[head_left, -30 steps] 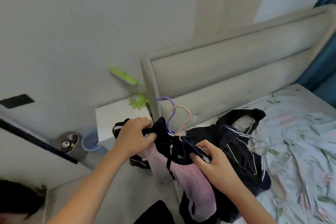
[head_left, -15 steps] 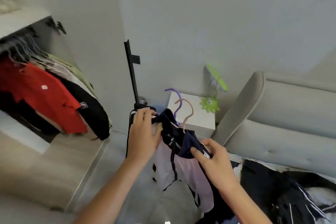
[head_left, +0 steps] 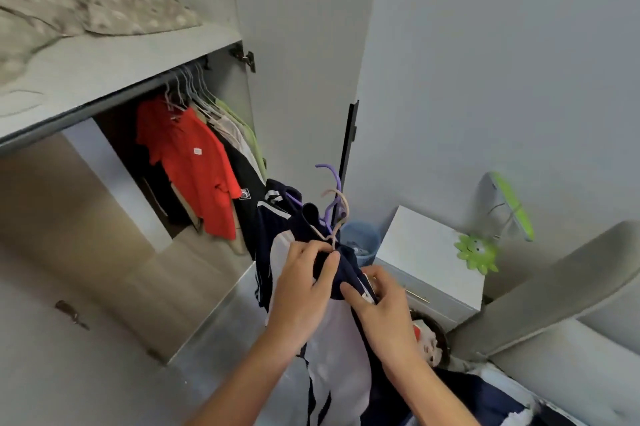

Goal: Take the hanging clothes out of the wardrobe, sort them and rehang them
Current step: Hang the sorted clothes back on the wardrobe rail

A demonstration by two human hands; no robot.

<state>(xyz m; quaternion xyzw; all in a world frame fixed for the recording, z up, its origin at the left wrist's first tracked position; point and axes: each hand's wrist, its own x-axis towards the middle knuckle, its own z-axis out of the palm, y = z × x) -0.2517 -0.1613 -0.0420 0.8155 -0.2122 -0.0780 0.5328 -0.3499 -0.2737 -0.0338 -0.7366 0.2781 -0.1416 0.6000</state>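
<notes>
My left hand [head_left: 304, 290] grips the collar of a navy and white jacket [head_left: 332, 349] where a beige hanger [head_left: 337, 214] and a purple hanger [head_left: 329, 183] stick up. My right hand [head_left: 381, 308] pinches the jacket's navy edge just beside it. The jacket hangs down between my arms. The wardrobe [head_left: 114, 79] stands open at the left, with a red shirt [head_left: 197, 166], a black garment [head_left: 247, 190] and pale and light green clothes hanging from its rail.
A white bedside table [head_left: 426, 252] with a green flower lamp [head_left: 478, 252] stands at the right, a blue bin [head_left: 360, 235] beside it. The grey padded headboard [head_left: 554, 287] fills the lower right. Folded bedding [head_left: 69, 0] lies on the wardrobe's top shelf. The open wardrobe door [head_left: 304, 79] stands behind the hangers.
The view has swung left from the bed to the open wardrobe. Both hands have carried the jacket and its two hangers closer to the wardrobe, and my left hand has shifted nearer the hanger necks.
</notes>
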